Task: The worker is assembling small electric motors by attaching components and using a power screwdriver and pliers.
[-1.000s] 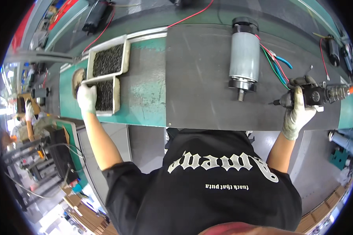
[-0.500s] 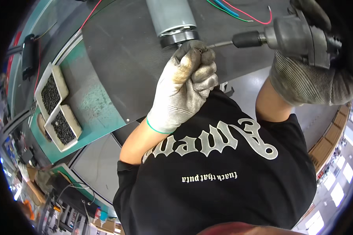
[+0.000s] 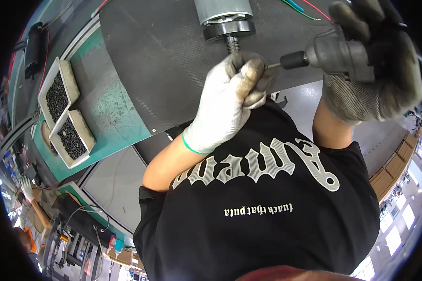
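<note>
My right hand (image 3: 373,89), in a grey-and-white work glove, is wrapped round a grey power screwdriver (image 3: 335,54) with a black chuck. Its thin bit (image 3: 273,66) points left, and the tip disappears at the fingers of my left hand (image 3: 234,89). That hand, in a white glove with dirty fingertips, is closed in a pinch; whatever small thing it holds is hidden. Just beyond it lies a grey cylindrical motor (image 3: 225,9) with a black collar (image 3: 229,30) and a threaded shaft (image 3: 233,44) pointing toward me. The shaft's end is near or behind the left fingers.
A black mat (image 3: 145,56) covers the bench. On the green surface (image 3: 110,105) at left stand two white trays (image 3: 72,84) of small black parts. Coloured wires (image 3: 300,8) lie at the far side. At lower left, another person's gloved hand (image 3: 26,188) shows.
My left hand has come away from the motor's collar, baring the threaded shaft. The screwdriver is closer to the left fingers, with less of its bit exposed. The view has shifted slightly.
</note>
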Available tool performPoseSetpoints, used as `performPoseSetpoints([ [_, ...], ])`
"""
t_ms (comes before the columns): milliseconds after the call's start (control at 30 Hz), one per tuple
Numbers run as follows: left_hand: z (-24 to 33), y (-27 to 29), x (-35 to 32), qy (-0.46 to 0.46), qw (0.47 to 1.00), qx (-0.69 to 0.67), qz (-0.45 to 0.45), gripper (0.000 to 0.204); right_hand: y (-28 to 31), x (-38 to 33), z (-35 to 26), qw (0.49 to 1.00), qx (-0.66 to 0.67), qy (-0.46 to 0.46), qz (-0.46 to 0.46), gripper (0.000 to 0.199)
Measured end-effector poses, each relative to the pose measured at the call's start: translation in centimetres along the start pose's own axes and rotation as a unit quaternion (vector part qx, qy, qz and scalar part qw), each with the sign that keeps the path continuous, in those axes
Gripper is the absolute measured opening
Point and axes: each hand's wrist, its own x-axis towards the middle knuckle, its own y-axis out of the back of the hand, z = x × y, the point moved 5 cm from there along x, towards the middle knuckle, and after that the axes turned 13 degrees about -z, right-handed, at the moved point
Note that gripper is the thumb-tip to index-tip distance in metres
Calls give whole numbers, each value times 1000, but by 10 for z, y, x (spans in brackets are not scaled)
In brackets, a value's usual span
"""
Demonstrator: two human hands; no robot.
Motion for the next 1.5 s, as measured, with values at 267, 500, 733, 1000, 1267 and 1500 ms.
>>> performPoseSetpoints([
  [267, -11, 22, -12, 81, 927, -166, 327, 27, -27, -12, 41, 933, -139, -11, 333, 49],
  [500, -11, 50, 2, -19, 964, -229, 135, 25, -24, -11, 49, 913, -177, 24, 368, 46],
  [733, -15, 45, 1, -19, 951, -294, 93, 27, -32, -9, 48, 910, -187, 26, 370, 47],
  [1000, -13, 49, -2, -38, 967, -226, 110, 31, -40, -7, 64, 933, -213, 11, 290, 43],
  [1267, -11, 45, 1, -32, 974, -200, 97, 30, -31, -5, 60, 945, -194, 38, 261, 41],
  [1500, -8, 60, -2, -17, 984, -109, 139, 27, -36, 13, 12, 899, -195, -7, 392, 36],
])
